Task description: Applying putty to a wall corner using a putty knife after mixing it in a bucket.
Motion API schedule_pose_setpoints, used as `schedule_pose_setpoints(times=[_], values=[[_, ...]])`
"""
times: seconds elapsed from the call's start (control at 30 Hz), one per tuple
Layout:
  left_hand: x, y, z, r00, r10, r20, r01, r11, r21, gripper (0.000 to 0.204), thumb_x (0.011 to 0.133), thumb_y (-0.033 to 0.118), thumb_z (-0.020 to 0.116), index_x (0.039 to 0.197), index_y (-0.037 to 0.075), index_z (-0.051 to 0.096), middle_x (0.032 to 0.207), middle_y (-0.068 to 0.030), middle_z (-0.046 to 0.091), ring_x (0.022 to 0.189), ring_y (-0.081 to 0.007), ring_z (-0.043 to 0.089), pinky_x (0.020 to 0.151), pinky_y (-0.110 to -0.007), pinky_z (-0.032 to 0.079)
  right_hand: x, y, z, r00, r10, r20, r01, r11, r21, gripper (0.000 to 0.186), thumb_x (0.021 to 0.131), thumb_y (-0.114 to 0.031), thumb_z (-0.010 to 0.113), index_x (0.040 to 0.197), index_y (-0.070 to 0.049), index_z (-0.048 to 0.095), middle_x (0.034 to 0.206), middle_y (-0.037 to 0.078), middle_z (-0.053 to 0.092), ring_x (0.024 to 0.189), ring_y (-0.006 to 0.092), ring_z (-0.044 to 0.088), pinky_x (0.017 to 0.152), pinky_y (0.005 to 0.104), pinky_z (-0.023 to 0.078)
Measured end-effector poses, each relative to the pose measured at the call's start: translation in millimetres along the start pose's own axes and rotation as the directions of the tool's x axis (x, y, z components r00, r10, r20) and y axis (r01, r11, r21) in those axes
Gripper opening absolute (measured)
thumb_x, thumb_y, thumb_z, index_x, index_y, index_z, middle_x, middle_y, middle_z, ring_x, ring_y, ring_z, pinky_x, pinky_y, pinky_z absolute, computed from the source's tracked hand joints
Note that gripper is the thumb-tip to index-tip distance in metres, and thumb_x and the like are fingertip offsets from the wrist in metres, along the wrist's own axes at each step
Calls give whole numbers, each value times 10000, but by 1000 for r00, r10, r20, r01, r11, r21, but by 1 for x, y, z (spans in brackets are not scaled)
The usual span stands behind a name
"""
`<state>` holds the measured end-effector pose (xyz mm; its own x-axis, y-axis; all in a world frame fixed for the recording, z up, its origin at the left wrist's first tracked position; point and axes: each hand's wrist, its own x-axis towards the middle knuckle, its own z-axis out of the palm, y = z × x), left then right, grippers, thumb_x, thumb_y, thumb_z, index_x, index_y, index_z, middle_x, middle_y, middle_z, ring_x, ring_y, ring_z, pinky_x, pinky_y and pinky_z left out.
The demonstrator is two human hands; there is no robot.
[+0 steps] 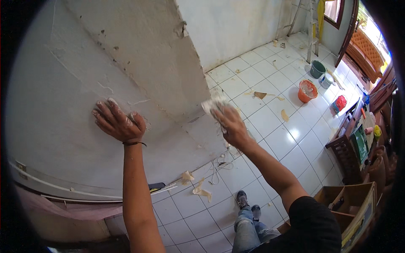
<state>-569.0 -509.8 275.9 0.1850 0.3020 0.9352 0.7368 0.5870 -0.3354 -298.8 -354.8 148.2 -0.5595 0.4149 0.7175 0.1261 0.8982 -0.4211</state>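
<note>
My left hand rests on the pale plastered wall with its fingers spread, and white residue smears the fingers. A dark band circles that wrist. Beside the wall's outer corner, my right hand grips a whitish, rag-like piece. Its outline is blurred, so its exact kind is unclear. Along the corner runs a rougher grey-beige plaster strip with a chipped edge and small pits. Thin cracks show near my left hand.
An orange bucket, a green bucket and a white pail stand on the white tiled floor. Scraps and a loose cable lie about. A ladder stands far back; a wooden cabinet is at my right.
</note>
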Motion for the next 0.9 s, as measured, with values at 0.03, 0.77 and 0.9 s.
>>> schedule_pose_setpoints(times=[0.03,0.77,0.9], values=[[1,3,0,1000,-3,0,3,1000,-11,634,910,401,302,1414,15,318,1473,-243,261,1361,-454,216,1074,-556,152,21,2,-12,996,-40,-80,42,999,15,693,682,82,604,1323,-148,476,1301,182,492,1190,401,463,987,458,416],[10,8,0,999,43,-6,-43,999,16,656,931,423,310,1426,-7,281,1474,-253,245,1362,-453,209,1070,-570,167,-62,73,42,843,493,215,-482,513,710,472,827,38,510,1289,-61,501,1251,157,564,1157,287,524,981,330,380],[10,11,0,998,66,-20,-65,998,20,638,938,396,312,1433,-4,266,1480,-252,234,1367,-443,209,1077,-566,160,-44,50,52,764,644,26,-475,536,698,433,862,-13,463,1295,2,468,1244,211,555,1156,299,522,960,322,380]])
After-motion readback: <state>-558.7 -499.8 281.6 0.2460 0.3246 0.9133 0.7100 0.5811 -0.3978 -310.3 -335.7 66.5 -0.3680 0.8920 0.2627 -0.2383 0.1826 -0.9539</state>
